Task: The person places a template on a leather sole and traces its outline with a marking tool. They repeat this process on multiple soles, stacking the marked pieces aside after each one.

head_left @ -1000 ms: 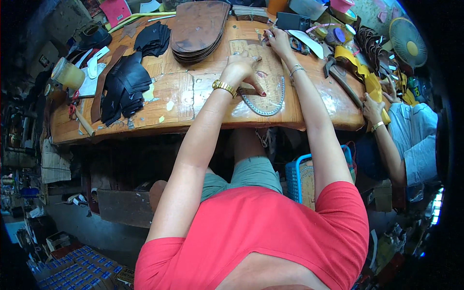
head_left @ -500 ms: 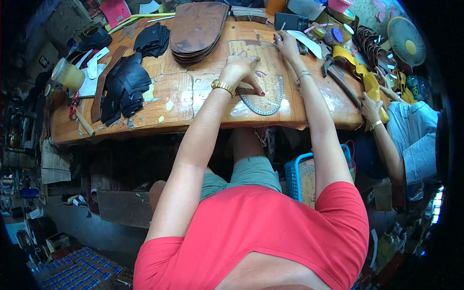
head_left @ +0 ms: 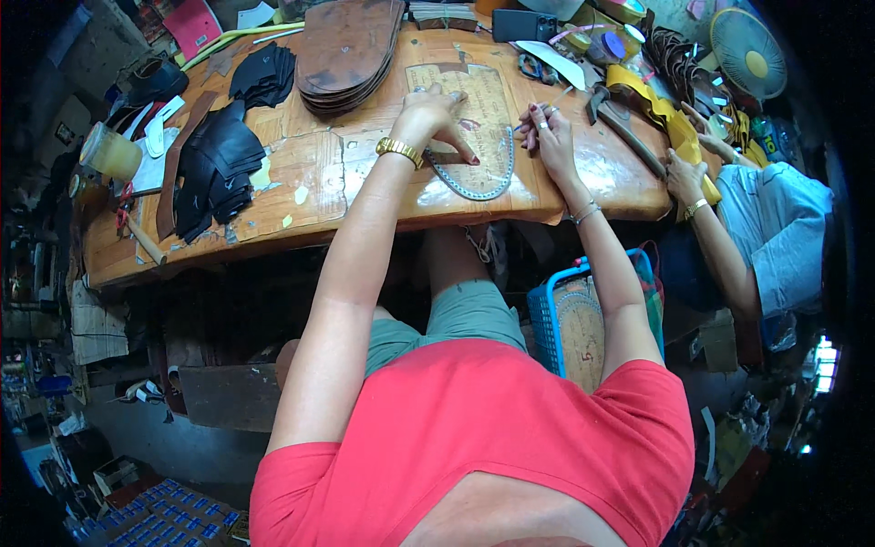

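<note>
A tan sole-shaped leather sheet (head_left: pixel 481 96) lies flat on the wooden workbench (head_left: pixel 310 173), with a grey curved template edge (head_left: pixel 488 187) at its near end. My left hand (head_left: pixel 433 114), with a gold watch on the wrist, presses down on the sheet's left side, fingers spread. My right hand (head_left: pixel 547 137) rests at the sheet's right edge, its fingers pinched on a thin light stick-like tool (head_left: pixel 551 102) that points away from me.
A stack of brown sole-shaped pieces (head_left: pixel 351 46) lies at the back, with black leather pieces (head_left: pixel 214 164) on the left beside a yellowish jar (head_left: pixel 109 150). Scissors (head_left: pixel 533 66), a fan (head_left: pixel 747 55) and another person's hand (head_left: pixel 684 178) are on the right. A blue basket (head_left: pixel 547 319) stands under the bench.
My right hand has slid down the sheet's right edge toward me. My left hand has shifted slightly away from me on the sheet.
</note>
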A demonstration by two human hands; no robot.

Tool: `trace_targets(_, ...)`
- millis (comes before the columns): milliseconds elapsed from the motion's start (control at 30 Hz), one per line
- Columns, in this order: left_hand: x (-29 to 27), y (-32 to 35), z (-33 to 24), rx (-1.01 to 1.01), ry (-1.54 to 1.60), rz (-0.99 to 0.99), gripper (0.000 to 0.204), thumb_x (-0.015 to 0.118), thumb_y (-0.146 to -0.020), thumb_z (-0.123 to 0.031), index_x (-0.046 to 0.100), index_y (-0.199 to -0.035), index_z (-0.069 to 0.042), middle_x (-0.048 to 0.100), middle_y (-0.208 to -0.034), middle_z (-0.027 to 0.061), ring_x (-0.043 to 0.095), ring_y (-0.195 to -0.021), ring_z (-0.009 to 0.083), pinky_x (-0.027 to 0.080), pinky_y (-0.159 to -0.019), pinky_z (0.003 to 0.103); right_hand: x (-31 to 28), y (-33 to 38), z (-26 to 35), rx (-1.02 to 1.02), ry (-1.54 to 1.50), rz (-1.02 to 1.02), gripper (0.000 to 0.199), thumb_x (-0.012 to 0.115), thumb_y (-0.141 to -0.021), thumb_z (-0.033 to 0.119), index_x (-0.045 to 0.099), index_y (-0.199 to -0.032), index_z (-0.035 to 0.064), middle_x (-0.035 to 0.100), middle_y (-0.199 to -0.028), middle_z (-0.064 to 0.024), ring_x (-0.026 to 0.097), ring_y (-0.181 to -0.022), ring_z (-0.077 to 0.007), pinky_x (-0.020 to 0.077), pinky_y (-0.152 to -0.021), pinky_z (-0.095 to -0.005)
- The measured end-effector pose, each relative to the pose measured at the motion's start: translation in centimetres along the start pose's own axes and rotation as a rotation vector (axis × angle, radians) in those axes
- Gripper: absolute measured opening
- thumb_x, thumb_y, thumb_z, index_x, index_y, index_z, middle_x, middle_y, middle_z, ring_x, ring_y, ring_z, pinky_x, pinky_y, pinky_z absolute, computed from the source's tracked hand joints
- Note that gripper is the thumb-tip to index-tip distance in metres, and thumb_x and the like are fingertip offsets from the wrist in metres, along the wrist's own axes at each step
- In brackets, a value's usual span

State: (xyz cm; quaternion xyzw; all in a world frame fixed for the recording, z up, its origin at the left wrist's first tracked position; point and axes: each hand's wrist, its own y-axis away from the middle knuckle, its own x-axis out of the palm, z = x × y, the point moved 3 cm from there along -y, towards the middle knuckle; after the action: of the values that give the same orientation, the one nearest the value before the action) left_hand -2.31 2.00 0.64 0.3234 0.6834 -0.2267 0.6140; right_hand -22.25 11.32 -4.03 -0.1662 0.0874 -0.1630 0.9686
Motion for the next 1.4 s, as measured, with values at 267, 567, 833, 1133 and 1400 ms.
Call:
trace_targets(267,-0.1,-0.1,-0.1,0.007,0.029,0.031,0.129,0.079,-0.033,-0.071,0.036,-0.143,-0.019,0.042,-0.138,0.0183,0.045,-0.126,0.0324,0.038,-0.103,0.039,1.0,0.5,0.3,-0.368,0.540,-0.021,0.029,0.049,-0.099,0.022,0.059,-0.087,-0.0022,0.061,-0.067,-0.0063,0.057,-0.053,-0.0103,0.0441,-0.047,-0.0248)
trace_targets(567,-0.4,0.2,0.0,0.008,0.026,0.066,0.131,0.079,-0.032,-0.072,0.035,-0.144,-0.019,0.038,-0.142,0.0205,0.041,-0.130,0.0328,0.035,-0.106,0.041,0.8,0.6,0.6,-0.081,0.273,0.015,0.029,0.046,-0.099,0.021,0.059,-0.086,-0.0023,0.061,-0.065,-0.0056,0.056,-0.051,-0.0097,0.0426,-0.046,-0.0233)
trace_targets(833,-0.2,0.1,-0.2,0.021,0.042,0.068,0.131,0.078,-0.033,-0.073,0.034,-0.144,-0.020,0.037,-0.143,0.0216,0.039,-0.131,0.0331,0.034,-0.107,0.041,0.1,0.7,0.2,-0.115,0.279,0.017,0.030,0.048,-0.098,0.018,0.058,-0.082,-0.0049,0.062,-0.067,-0.0107,0.059,-0.055,-0.0149,0.0465,-0.053,-0.0292)
trace_targets(1133,-0.2,0.1,-0.1,0.003,0.029,0.081,0.133,0.078,-0.031,-0.073,0.033,-0.145,-0.021,0.038,-0.142,0.0210,0.041,-0.130,0.0331,0.035,-0.106,0.041,0.8,1.8,1.8,-0.228,0.350,0.069,0.025,0.048,-0.098,0.017,0.058,-0.086,-0.0031,0.061,-0.066,-0.0097,0.056,-0.052,-0.0143,0.0452,-0.051,-0.0269)
trace_targets(1400,-0.2,0.1,-0.3,-0.015,0.023,0.088,0.132,0.079,-0.031,-0.072,0.034,-0.144,-0.022,0.033,-0.146,0.0216,0.037,-0.133,0.0339,0.032,-0.108,0.040,0.8,2.2,1.9,-0.269,0.371,0.085,0.026,0.046,-0.099,0.019,0.057,-0.088,-0.0017,0.059,-0.067,-0.0051,0.055,-0.054,-0.0090,0.0442,-0.051,-0.0228)
